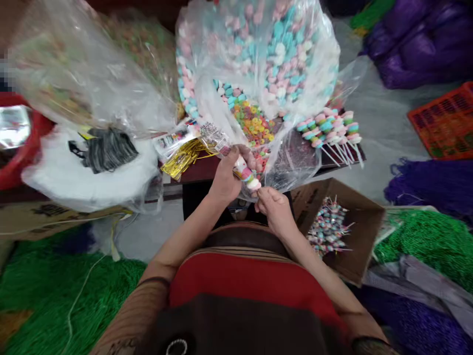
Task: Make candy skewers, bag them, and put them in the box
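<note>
A marshmallow skewer in white, pink, yellow and blue lies between my two hands, partly inside a clear printed wrapper. My left hand is closed around the wrapper and the upper part of the skewer. Lower down, my right hand pinches the skewer's bottom end, where its stick is hidden by the fingers. Just beyond my hands, ring-shaped gummies lie in an opened plastic bag. Gold twist ties and a stack of printed wrappers rest left of my left hand.
A big clear bag of marshmallows fills the table's back. Unwrapped marshmallow skewers lie at the right edge. Below stands a cardboard box holding wrapped skewers. Black ties sit on a white bundle at left; an orange crate stands far right.
</note>
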Demonstrator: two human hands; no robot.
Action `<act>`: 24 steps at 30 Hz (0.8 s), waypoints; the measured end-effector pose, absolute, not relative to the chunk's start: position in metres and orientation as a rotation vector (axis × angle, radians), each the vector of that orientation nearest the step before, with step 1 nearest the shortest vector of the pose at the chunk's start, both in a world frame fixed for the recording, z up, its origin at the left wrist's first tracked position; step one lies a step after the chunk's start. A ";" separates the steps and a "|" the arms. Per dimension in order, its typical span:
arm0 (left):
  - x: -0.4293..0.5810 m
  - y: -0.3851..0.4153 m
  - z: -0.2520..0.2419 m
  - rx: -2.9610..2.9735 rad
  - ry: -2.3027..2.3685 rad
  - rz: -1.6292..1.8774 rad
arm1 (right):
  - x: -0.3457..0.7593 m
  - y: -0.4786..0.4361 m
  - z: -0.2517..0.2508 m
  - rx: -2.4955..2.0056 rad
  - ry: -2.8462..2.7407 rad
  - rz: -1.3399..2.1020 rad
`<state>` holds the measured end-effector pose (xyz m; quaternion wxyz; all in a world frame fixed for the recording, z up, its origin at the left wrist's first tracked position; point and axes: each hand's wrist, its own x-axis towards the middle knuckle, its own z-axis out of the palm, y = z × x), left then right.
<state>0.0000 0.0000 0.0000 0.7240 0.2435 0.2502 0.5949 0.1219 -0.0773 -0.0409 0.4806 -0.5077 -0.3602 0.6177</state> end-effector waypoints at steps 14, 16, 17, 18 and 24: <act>0.009 -0.012 -0.005 0.584 0.647 1.186 | 0.121 -0.081 -0.043 -1.315 -0.934 1.279; 0.007 -0.012 -0.005 0.587 0.618 1.188 | 0.124 -0.081 -0.040 -1.318 -0.977 1.302; 0.006 -0.011 -0.004 0.584 0.611 1.203 | 0.126 -0.081 -0.040 -1.325 -1.007 1.309; 0.004 -0.009 -0.004 0.579 0.615 1.220 | 0.128 -0.082 -0.039 -1.338 -1.043 1.310; 0.005 -0.012 -0.003 0.601 0.714 1.183 | 0.131 -0.085 -0.035 -1.377 -1.186 1.260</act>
